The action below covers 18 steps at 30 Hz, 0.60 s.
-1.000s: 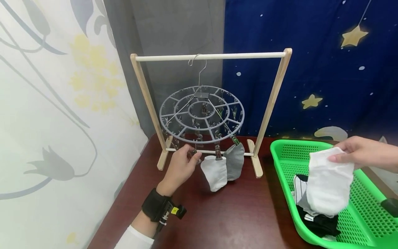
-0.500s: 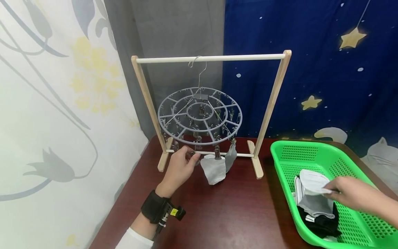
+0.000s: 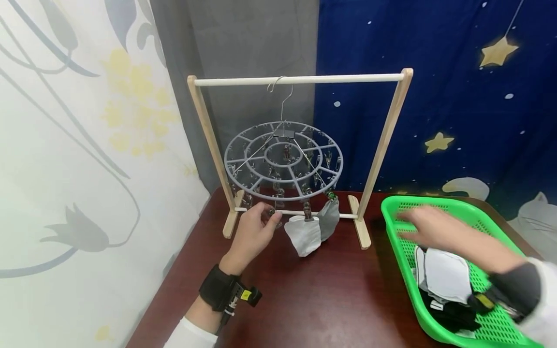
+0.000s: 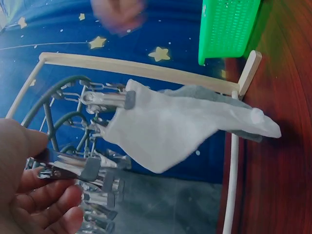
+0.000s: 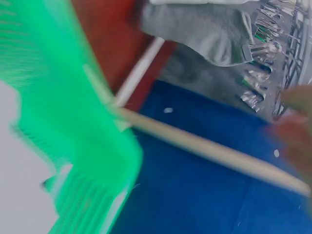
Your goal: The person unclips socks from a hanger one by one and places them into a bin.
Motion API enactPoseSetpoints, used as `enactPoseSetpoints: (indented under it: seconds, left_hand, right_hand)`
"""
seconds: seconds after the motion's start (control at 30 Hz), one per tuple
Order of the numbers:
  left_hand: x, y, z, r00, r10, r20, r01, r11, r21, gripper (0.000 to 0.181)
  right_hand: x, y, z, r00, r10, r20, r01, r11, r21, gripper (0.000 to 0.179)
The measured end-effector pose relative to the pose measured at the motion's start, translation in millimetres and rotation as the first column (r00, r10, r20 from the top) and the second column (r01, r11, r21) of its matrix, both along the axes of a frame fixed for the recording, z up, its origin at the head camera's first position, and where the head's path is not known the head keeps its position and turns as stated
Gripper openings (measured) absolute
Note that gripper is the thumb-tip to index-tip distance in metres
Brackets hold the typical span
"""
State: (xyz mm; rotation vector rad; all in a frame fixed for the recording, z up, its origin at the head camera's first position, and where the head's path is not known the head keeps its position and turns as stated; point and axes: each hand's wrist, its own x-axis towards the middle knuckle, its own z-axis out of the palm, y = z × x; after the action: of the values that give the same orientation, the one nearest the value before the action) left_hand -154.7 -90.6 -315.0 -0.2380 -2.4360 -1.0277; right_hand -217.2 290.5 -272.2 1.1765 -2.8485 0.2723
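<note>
My left hand (image 3: pixel 252 234) pinches a metal clip (image 4: pixel 73 166) hanging from the near rim of a round grey clip hanger (image 3: pixel 278 197). No cloth shows in that clip in the left wrist view. Just right of it, a white sock (image 3: pixel 303 236) hangs from another clip, with a grey sock (image 3: pixel 331 220) behind it. My right hand (image 3: pixel 428 227), blurred by motion, passes over the green basket (image 3: pixel 391 232) with its fingers extended and nothing visible in them. Below it, another white sock (image 3: pixel 447 275) lies on the pile in the basket.
A wooden stand (image 3: pixel 383 140) carries the hanger on its white top bar (image 3: pixel 344 79). Black clothing (image 3: pixel 452 316) lies under the white sock in the basket. Several other clips dangle from the hanger rings. A patterned curtain (image 3: pixel 87 169) hangs on the left.
My right hand has lowered a white sock into the basket, let go of it and moved left and up. The left hand stays on its clip. The hanging socks have swung slightly.
</note>
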Motion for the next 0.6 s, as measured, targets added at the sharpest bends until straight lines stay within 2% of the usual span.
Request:
enactPoseSetpoints:
  seconds: [0.03,0.07,0.1,0.13,0.17,0.2,0.23,0.3,0.4,0.47,0.5,0.53,0.6]
  left_hand:
    - [0.3,-0.6,0.1,1.0,0.006,-0.014,-0.006,1.0,-0.006,0.021]
    - [0.5,-1.1,0.1,0.999,0.014,-0.032,-0.014,1.0,-0.015,0.02]
    - [0.6,-1.6,-0.1,0.998,0.023,-0.052,-0.024,0.999,-0.027,0.019]
    - [1.0,-1.8,-0.4,0.997,0.034,-0.07,-0.037,0.998,-0.042,0.02]
    - [1.1,-2.2,-0.7,0.994,0.05,-0.098,-0.056,0.997,-0.057,0.02]
    - [1.3,-2.6,-0.4,0.989,0.07,-0.129,-0.08,0.994,-0.07,0.021]
    - [1.6,-2.8,0.3,0.981,0.091,-0.169,-0.106,0.991,-0.081,0.023]
    - [1.6,-4.0,3.1,0.955,0.131,-0.267,-0.159,0.983,-0.088,0.024]
    - [1.6,-5.1,13.4,0.887,0.162,-0.432,-0.215,0.974,-0.077,0.023]
    - [1.2,-4.1,22.2,0.841,0.15,-0.52,-0.23,0.969,-0.093,0.021]
    - [1.1,-2.7,27.0,0.826,0.131,-0.548,-0.227,0.967,-0.111,0.02]
    - [0.5,-1.0,31.2,0.814,0.111,-0.57,-0.23,0.963,-0.142,0.019]
    - [-0.8,3.0,37.9,0.815,0.072,-0.575,-0.242,0.944,-0.225,0.02]
  right_hand:
    - [-7.5,-17,3.8,0.98,0.045,-0.192,-0.059,0.996,-0.067,0.037]
    - [-14.9,-34,6.2,0.929,0.063,-0.363,-0.118,0.984,-0.131,0.04]
    - [-22.8,-50,6.4,0.864,0.055,-0.501,-0.167,0.969,-0.181,0.043]
    - [-31.2,-63,5.1,0.798,0.056,-0.6,-0.227,0.95,-0.213,0.047]
    - [-38.8,-75,3.7,0.746,0.064,-0.663,-0.278,0.934,-0.223,0.051]
    - [-45.6,-86,2.1,0.707,0.073,-0.703,-0.316,0.922,-0.222,0.051]
    - [-51.0,-96,0.5,0.687,0.079,-0.723,-0.34,0.914,-0.223,0.049]
    - [-59.1,-110,-2.4,0.657,0.083,-0.749,-0.366,0.904,-0.22,0.041]
    - [-64.8,-122,-5.6,0.626,0.087,-0.775,-0.384,0.899,-0.209,0.029]
    - [-64.8,-128,-6.4,0.61,0.084,-0.788,-0.384,0.901,-0.201,0.024]
    - [-64.2,-131,-6.6,0.603,0.085,-0.793,-0.385,0.902,-0.195,0.024]
    - [-63.4,-135,-6.6,0.598,0.085,-0.797,-0.385,0.903,-0.193,0.024]
    - [-61.0,-142,-6.0,0.591,0.08,-0.803,-0.379,0.906,-0.189,0.023]
